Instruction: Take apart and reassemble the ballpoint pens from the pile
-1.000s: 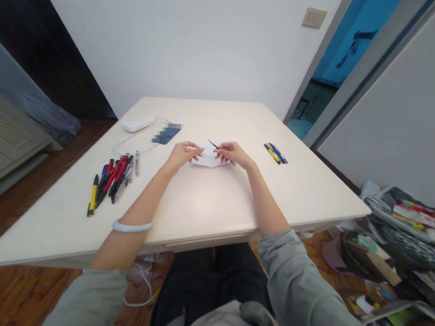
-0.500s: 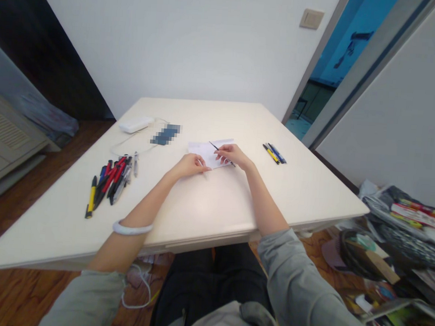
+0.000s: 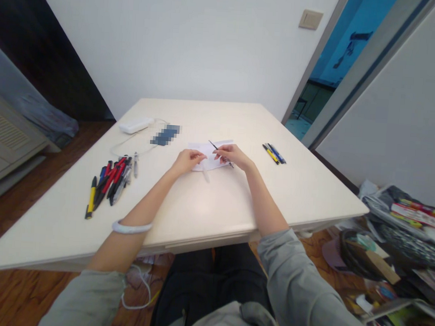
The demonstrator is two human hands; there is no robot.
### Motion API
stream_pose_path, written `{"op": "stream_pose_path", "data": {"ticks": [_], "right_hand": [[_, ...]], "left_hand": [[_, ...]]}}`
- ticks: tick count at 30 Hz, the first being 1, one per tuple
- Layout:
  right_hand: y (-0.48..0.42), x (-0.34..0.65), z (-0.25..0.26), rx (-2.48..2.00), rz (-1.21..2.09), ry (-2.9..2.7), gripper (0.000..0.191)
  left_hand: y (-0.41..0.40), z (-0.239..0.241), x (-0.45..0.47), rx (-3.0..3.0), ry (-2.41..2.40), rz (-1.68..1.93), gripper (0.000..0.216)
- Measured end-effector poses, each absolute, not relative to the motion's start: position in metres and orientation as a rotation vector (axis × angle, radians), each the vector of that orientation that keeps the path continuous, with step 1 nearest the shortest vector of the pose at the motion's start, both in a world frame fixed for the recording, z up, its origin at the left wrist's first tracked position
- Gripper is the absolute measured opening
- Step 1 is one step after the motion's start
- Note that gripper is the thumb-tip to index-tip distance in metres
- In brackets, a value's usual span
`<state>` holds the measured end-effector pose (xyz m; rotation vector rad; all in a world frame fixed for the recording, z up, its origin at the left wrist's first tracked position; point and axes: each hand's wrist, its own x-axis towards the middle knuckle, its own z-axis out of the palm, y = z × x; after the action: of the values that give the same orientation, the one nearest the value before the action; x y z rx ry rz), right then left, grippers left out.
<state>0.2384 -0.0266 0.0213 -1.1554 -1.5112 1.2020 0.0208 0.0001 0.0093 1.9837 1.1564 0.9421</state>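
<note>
Over a white sheet of paper [image 3: 214, 149], my right hand [image 3: 235, 157] pinches a slim dark pen [image 3: 213, 144] that slants from upper left to lower right. Its middle is hidden behind my fingers. My left hand [image 3: 188, 162] is at the paper's left edge, thumb and fingertips pressed together. A pale, clear slim tube [image 3: 206, 176] extends below those fingertips toward the near side. It looks pinched there, but its upper end is blurred. A small gap separates the two hands.
A pile of pens [image 3: 114, 178], red, black, blue, yellow and clear, lies at the left. Several pens [image 3: 274, 153] rest at the right. Behind are a white box with a cable [image 3: 135, 125] and a blurred-out dark object [image 3: 166, 135]. The table's near edge [image 3: 212, 237] is before my lap.
My left hand has moved slightly up and away from me, and more of the clear tube shows below it. My right hand keeps the dark pen in nearly the same spot.
</note>
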Motion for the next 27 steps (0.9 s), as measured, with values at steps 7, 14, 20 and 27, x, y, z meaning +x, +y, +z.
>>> {"op": "stream_pose_path", "data": {"ticks": [7, 14, 20, 27], "right_hand": [[-0.029, 0.243, 0.027, -1.108, 1.235, -1.447, 0.018], [-0.03, 0.244, 0.027, -1.222, 1.26, -1.379, 0.014], [-0.041, 0.257, 0.022, -1.337, 1.219, -1.356, 0.018], [-0.051, 0.272, 0.018, -1.365, 1.168, -1.267, 0.014]], "left_hand": [[-0.003, 0.016, 0.018, 2.122, 1.148, 0.969, 0.023], [-0.006, 0.018, 0.021, 2.264, 1.089, 0.766, 0.02], [-0.011, 0.013, 0.042, 2.381, 1.027, 0.774, 0.022], [-0.021, 0.001, 0.063, 2.439, 1.066, 0.715, 0.045]]}}
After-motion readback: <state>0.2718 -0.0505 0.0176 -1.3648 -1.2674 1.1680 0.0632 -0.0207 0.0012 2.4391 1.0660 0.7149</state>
